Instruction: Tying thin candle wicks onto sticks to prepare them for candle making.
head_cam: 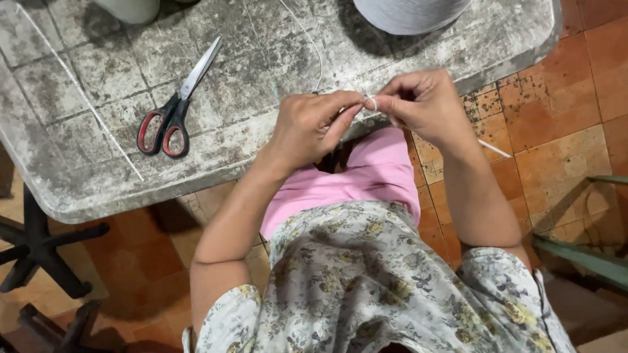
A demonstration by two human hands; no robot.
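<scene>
One worn, grey-mottled tabletop (261,59) stands over orange floor tiles (556,104), bearing red-handled scissors (171,111). Left hand (311,127) and right hand (425,101) meet at the table's near edge, fingertips pinched shut on a thin white cord (371,101).

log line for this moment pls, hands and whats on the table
left hand pinching white cord | right hand pinching same cord | scissors lying apart on table | thread cone at far edge
</scene>
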